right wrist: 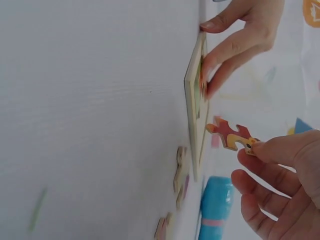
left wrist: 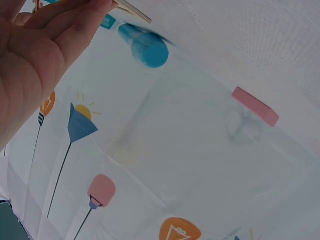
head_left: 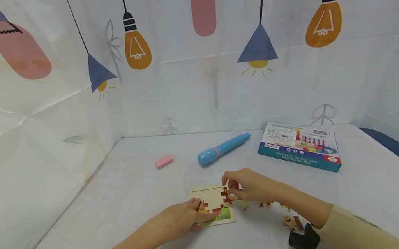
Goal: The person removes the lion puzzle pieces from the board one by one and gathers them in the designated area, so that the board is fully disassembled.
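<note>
A wooden puzzle tray [head_left: 210, 196] lies on the white table with some jigsaw pieces [head_left: 203, 207] fitted along its left and near sides. My left hand [head_left: 177, 220] rests over the tray's left side, fingers extended onto the fitted pieces. In the left wrist view, the left hand's palm [left wrist: 42, 60] shows beside a sliver of the tray. Between thumb and fingers, my right hand [head_left: 248, 185] pinches a red and yellow puzzle piece [right wrist: 232, 134]. That piece is tilted above the tray's right side. Loose puzzle pieces [head_left: 291, 222] lie to the right, partly hidden by my right forearm.
Behind the tray lies a blue bottle-shaped object [head_left: 224, 149] with a pink band. A pink block [head_left: 164, 161] is at the back left. At the back right is a flat beaded-boxes carton [head_left: 299, 146]. A lamp-patterned white curtain [head_left: 183, 94] hangs behind the table.
</note>
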{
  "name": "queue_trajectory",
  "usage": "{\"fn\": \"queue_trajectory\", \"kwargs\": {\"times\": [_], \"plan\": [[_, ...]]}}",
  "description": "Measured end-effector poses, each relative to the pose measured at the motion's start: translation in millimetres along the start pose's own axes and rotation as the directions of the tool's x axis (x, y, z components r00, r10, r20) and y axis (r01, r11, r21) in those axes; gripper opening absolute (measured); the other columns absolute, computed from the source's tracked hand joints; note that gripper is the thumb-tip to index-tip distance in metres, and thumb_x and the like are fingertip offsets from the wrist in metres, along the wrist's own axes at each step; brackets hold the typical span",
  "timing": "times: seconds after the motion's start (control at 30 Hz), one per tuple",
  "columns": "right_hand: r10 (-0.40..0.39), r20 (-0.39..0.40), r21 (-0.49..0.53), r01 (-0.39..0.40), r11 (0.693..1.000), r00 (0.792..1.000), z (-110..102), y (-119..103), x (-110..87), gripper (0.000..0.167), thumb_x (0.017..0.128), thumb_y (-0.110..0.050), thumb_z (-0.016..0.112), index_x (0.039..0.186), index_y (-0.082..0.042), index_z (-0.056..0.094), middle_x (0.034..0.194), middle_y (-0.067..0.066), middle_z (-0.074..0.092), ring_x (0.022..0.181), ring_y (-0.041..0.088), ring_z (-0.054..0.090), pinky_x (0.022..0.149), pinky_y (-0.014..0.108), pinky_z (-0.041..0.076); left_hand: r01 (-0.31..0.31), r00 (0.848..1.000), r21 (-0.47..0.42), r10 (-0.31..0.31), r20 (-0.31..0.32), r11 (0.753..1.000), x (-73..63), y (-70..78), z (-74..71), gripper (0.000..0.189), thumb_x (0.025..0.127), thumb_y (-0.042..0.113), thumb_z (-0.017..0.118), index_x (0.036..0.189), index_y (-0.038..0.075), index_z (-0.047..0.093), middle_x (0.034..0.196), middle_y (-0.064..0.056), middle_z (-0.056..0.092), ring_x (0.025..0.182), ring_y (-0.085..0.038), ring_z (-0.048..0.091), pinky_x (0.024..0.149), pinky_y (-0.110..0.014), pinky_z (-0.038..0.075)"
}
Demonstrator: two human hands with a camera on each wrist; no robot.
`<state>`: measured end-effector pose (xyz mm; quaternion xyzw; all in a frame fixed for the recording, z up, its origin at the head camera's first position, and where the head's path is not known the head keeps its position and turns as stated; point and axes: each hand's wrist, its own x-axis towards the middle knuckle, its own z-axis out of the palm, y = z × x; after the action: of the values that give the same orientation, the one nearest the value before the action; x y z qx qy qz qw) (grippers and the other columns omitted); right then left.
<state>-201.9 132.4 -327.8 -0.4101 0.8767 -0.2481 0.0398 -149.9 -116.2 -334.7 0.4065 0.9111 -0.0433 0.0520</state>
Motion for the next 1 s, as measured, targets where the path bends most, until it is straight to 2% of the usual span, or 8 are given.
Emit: {"fn": "queue_trajectory", "kwargs": {"times": [0.3,0.53,0.67,1.0], "plan": [[0.073,-0.054,0.067,-0.07,0.995,0.996,-0.2,12.4,-19.2,0.017,0.089,-0.009,0.058,0.106,-0.01,0.056,0.08,-0.008,0.06,0.068,0.004,0.051,0.06,0.021,0.048,-0.011,0.999,-0.008,0.01,-0.032,1.0,-0.1,0.6,2.1,0.045,0.085,0.028,0.064,0.127,0.042,0.053,0.125,-0.015,0.054,0.111,-0.023,0.053,0.076,-0.032,0.05],[0.101,-0.115,0.105,-0.089,0.99,0.988,-5.5,16.5,-32.3,0.016,0.09,-0.014,0.059,0.106,-0.011,0.056,0.079,-0.005,0.061,0.068,0.006,0.051,0.06,0.022,0.047,0.023,1.0,-0.016,-0.022,0.022,1.0,0.5,1.2,-0.3,0.046,0.086,0.029,0.062,0.128,0.044,0.05,0.127,-0.014,0.053,0.115,-0.025,0.051,0.08,-0.034,0.049],[0.123,-0.137,0.109,-0.109,0.988,0.983,-8.5,20.0,-39.9,0.017,0.09,-0.017,0.06,0.105,-0.011,0.057,0.08,-0.005,0.061,0.069,0.007,0.051,0.06,0.022,0.046,0.021,0.999,-0.019,-0.02,0.029,1.0,0.7,1.6,-1.2,0.046,0.086,0.028,0.062,0.128,0.044,0.05,0.127,-0.014,0.053,0.117,-0.025,0.05,0.081,-0.034,0.049],[0.171,-0.124,0.169,-0.149,0.974,0.977,-10.1,22.0,-56.3,0.016,0.091,-0.017,0.058,0.104,-0.009,0.057,0.079,-0.006,0.062,0.067,0.008,0.052,0.059,0.023,0.047,0.017,0.999,-0.017,-0.016,0.032,1.0,0.7,1.4,-0.1,0.047,0.087,0.027,0.062,0.129,0.044,0.049,0.128,-0.014,0.052,0.117,-0.025,0.049,0.082,-0.035,0.049]]}}
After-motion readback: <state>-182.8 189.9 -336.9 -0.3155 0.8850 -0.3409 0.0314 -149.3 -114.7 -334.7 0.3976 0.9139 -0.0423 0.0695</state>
